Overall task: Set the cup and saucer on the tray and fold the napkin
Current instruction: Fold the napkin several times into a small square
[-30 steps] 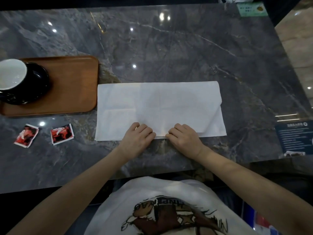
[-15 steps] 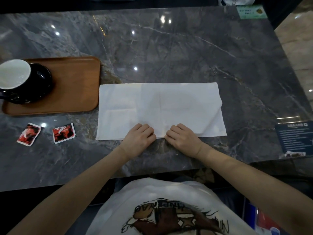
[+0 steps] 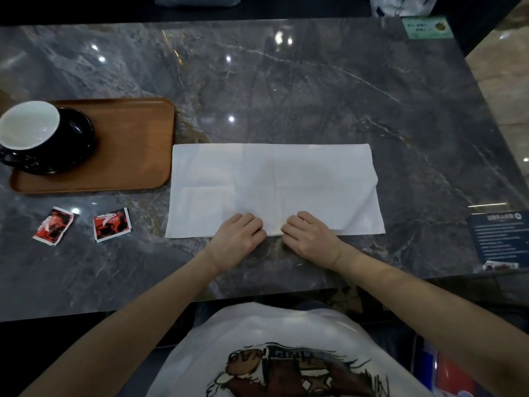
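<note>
A white napkin [image 3: 272,184] lies folded into a long rectangle on the dark marble table. My left hand [image 3: 239,239] and my right hand [image 3: 309,239] rest side by side on the middle of its near edge, fingers curled over the cloth and pinching it. At the far left a wooden tray [image 3: 137,150] carries a black saucer [image 3: 76,138] with a black cup, white inside [image 3: 28,127], standing on it.
Two red sachets [image 3: 53,226] [image 3: 112,224] lie on the table in front of the tray. A dark printed card [image 3: 502,239] sits at the right edge and a green card [image 3: 426,27] at the far right corner.
Both hands stay on the napkin's near edge, barely shifted. The view has tilted slightly; nothing else has moved.
</note>
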